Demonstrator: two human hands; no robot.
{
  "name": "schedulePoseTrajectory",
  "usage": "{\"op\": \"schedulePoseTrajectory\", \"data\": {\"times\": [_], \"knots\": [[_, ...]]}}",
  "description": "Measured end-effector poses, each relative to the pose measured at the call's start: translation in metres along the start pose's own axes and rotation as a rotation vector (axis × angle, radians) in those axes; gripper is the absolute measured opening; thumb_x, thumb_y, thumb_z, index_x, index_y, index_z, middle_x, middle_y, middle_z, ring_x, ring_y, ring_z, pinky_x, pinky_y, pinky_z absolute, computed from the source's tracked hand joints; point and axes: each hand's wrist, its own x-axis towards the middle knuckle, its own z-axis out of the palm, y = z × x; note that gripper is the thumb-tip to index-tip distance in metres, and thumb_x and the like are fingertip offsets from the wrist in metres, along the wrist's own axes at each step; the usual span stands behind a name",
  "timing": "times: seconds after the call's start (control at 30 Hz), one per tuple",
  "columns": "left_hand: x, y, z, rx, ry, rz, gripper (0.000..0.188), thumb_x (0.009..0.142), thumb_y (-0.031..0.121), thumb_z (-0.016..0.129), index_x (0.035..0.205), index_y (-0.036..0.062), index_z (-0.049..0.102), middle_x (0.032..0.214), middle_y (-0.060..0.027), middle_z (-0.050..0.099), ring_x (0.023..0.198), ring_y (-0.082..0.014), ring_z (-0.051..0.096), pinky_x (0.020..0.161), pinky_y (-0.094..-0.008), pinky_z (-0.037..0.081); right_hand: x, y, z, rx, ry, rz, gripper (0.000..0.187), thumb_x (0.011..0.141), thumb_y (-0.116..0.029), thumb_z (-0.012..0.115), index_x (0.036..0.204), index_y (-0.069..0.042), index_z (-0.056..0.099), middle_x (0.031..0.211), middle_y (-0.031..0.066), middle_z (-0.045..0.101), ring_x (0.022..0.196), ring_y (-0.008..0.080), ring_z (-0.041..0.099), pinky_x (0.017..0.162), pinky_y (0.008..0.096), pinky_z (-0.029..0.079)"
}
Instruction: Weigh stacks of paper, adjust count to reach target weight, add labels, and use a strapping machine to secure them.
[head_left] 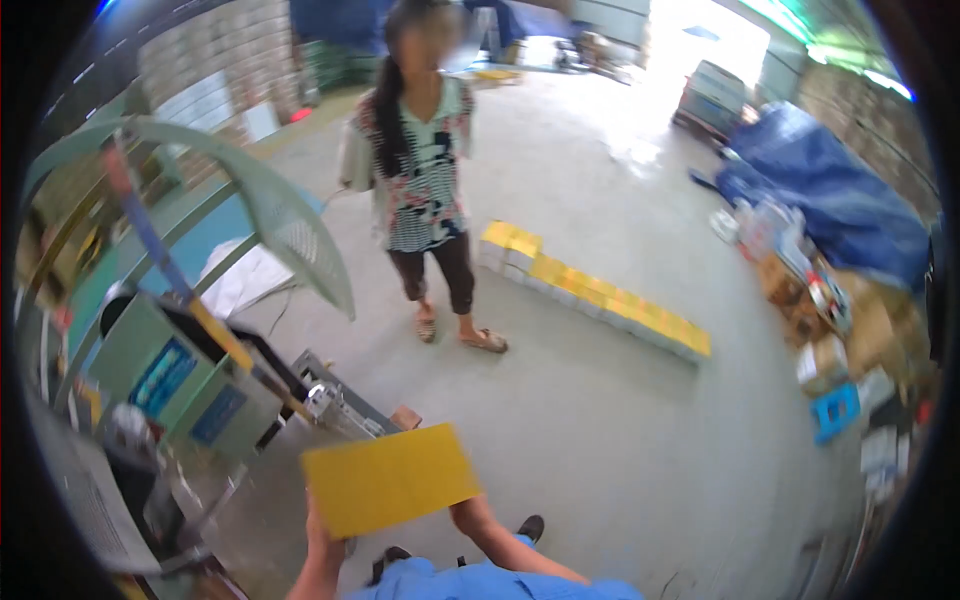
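Observation:
A flat-topped yellow rectangular pack (392,480) is held in front of my body, slightly tilted. My left hand (323,527) grips its left end from the side, with most fingers hidden behind or under it. My right hand (472,514) holds the lower right corner, its fingers also mostly hidden. Whether the pack is one block or a stack of sheets, I cannot tell. Ahead on the floor, a row of similar packs (600,296) with yellow tops and pale sides runs diagonally; some at its far left end are stacked higher.
A person (425,180) stands ahead, left of the row. A green machine (170,370) with a large curved guard (290,225) and a metal arm fills the left. Along the right lie a blue tarpaulin (830,190), cardboard boxes (880,320) and a blue stool (836,412). A van (712,98) is parked far back.

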Motion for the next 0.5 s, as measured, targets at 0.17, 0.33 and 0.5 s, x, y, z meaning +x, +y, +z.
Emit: {"op": "schedulePoseTrajectory", "data": {"times": [0.17, 0.33, 0.5], "knots": [[0.042, -0.017, 0.183, 0.504, -0.339, 0.359, 0.051, 0.105, 0.033, 0.03, 0.137, -0.0055, 0.04, 0.141, -0.0194, 0.044, 0.136, -0.0287, 0.037, 0.114, -0.0385, 0.024, -0.003, -0.139, -0.128, -0.007, 0.071, -0.177, 0.052, 0.094, -0.045, 0.053, 0.127, -0.004, 0.055, 0.126, 0.0084, 0.06, 0.12, 0.0212, 0.053, 0.1, 0.0402, 0.043], [0.047, -0.018, 0.311, 1.016, -0.356, 0.82, 0.044, 0.1, 0.019, 0.043, 0.132, -0.0117, 0.041, 0.14, -0.0322, 0.04, 0.133, -0.0445, 0.038, 0.111, -0.0475, 0.031, 0.013, -0.234, -0.188, 0.162, 0.136, 0.022, 0.05, 0.096, -0.038, 0.049, 0.132, -0.004, 0.05, 0.132, 0.0108, 0.055, 0.123, 0.0271, 0.05, 0.104, 0.0465, 0.039], [0.104, -0.033, 0.369, 0.49, -0.319, 0.258, 0.053, 0.103, 0.028, 0.036, 0.143, -0.0067, 0.036, 0.145, -0.0201, 0.043, 0.136, -0.0269, 0.04, 0.113, -0.0351, 0.029, 0.073, -0.275, -0.212, 0.161, 0.164, 0.19, 0.046, 0.097, -0.031, 0.049, 0.134, -0.004, 0.05, 0.136, 0.0091, 0.053, 0.124, 0.0264, 0.049, 0.104, 0.0429, 0.038]]}}
